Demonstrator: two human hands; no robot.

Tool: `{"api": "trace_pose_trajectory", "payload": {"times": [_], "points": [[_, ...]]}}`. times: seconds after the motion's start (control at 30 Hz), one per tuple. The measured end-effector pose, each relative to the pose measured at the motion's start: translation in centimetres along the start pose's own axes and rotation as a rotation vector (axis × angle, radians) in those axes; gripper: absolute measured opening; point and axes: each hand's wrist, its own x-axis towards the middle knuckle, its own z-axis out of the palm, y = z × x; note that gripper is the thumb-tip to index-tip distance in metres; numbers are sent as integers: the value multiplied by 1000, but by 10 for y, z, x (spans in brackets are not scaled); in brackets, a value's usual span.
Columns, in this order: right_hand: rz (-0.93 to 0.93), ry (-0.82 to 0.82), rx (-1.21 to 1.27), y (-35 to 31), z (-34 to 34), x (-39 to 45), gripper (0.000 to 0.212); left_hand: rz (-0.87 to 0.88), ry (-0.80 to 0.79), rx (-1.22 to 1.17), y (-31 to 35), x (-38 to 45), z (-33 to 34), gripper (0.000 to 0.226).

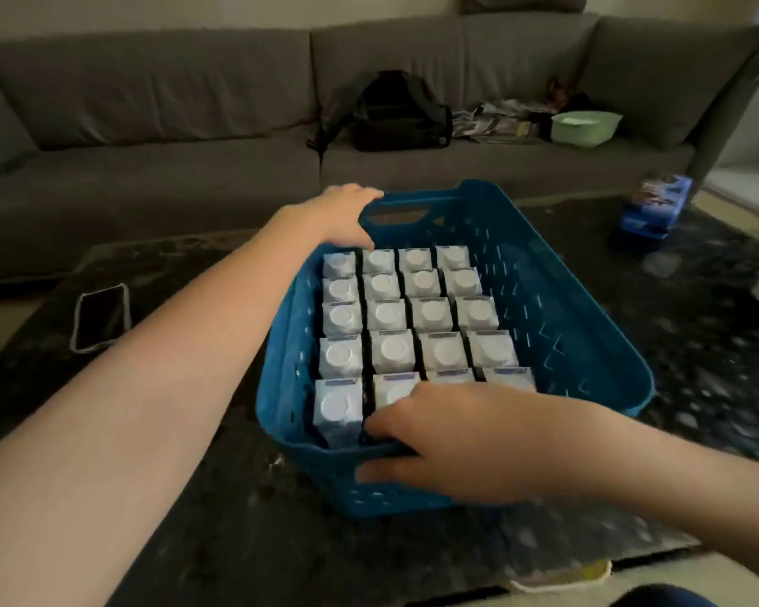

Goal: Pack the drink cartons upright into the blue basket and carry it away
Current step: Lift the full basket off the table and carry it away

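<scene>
Drink cartons point(388, 315) stand upright filling the blue basket point(557, 326), both hands' grip clasping its rim.

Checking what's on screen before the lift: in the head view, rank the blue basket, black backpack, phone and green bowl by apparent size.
1. blue basket, clearly largest
2. black backpack
3. phone and green bowl: look alike, and the bowl sits farther back, so unranked

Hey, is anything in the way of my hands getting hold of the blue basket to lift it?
Nothing visible. The left hand is already on the far rim of the blue basket beside its handle slot, and the right hand grips the near rim. The cartons sit below the rim.
</scene>
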Motion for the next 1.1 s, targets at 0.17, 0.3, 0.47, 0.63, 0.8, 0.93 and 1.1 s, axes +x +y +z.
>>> {"api": "trace_pose_trajectory", "payload": {"times": [0.17,0.3,0.47,0.63,0.8,0.93,1.1], "points": [[-8,-211,56,3,-12,5,46,71,9,92,-5,44,3,69],[-1,-252,90,1,-20,7,43,98,-57,151,-6,49,2,67],[150,-175,347,-2,-37,-9,56,107,-266,134,-4,39,-19,80],[654,318,6,-22,-15,-23,22,16,-404,-175,-4,34,-30,83],[1617,657,554,-47,-12,-13,43,9,-486,-223,-6,41,-37,77],[2018,1060,1193,-52,-32,12,49,15,-519,-218,-9,48,-41,72],[2227,1013,1906,-47,-29,18,44,-1,-529,-206,-12,58,-40,54]]}}
